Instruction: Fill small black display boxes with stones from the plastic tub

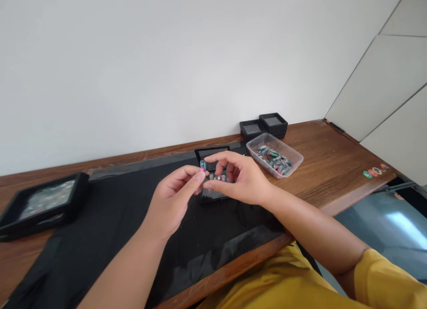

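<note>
We have our left hand [175,191] closed on a small glossy piece [203,165], teal with bright pink at its near end, pinched between thumb and index finger over the left part of an open black case [211,196]. Our right hand [247,178] is open, thumb and fingers curved apart above the case; its index fingertip is right by the piece, though we cannot tell if they touch.

We seem to be partway along: several small pieces [218,178] already lie in the case, while the one we hold is not in it. Our right hand hides part of the case, so we cannot tell how many places are filled.

Many loose pieces [273,158] lie in the clear tub [296,161] to the right. Black trays [275,121] stand stacked beyond it, and a black box [76,206] sits far left of the case.
</note>
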Motion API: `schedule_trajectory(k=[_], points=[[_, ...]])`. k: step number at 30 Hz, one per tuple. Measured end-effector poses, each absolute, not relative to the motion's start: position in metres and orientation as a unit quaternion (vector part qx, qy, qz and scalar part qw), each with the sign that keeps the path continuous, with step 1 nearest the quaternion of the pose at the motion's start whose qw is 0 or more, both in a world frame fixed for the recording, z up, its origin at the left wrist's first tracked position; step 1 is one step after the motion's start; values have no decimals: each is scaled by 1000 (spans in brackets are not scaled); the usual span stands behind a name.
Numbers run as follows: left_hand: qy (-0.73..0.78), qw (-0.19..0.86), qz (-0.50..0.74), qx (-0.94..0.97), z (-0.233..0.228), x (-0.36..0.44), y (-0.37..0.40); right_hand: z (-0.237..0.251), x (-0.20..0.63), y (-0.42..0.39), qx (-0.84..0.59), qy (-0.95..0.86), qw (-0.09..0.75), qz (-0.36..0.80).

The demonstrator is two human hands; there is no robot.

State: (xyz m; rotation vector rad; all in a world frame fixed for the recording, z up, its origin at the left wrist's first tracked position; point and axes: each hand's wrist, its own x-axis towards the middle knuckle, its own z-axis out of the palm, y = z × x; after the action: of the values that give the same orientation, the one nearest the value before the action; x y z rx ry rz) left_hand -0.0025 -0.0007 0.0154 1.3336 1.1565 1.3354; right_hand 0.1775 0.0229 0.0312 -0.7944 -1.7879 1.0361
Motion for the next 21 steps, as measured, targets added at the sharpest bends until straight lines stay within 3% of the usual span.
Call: schedule_trajectory(k=[13, 21], points=[[470, 417, 514, 584, 14, -5, -3, 30, 179, 24, -328, -749, 449, 360], [467, 410, 510, 594, 14, -5, -3, 31, 178, 24, -325, -726, 446, 411]])
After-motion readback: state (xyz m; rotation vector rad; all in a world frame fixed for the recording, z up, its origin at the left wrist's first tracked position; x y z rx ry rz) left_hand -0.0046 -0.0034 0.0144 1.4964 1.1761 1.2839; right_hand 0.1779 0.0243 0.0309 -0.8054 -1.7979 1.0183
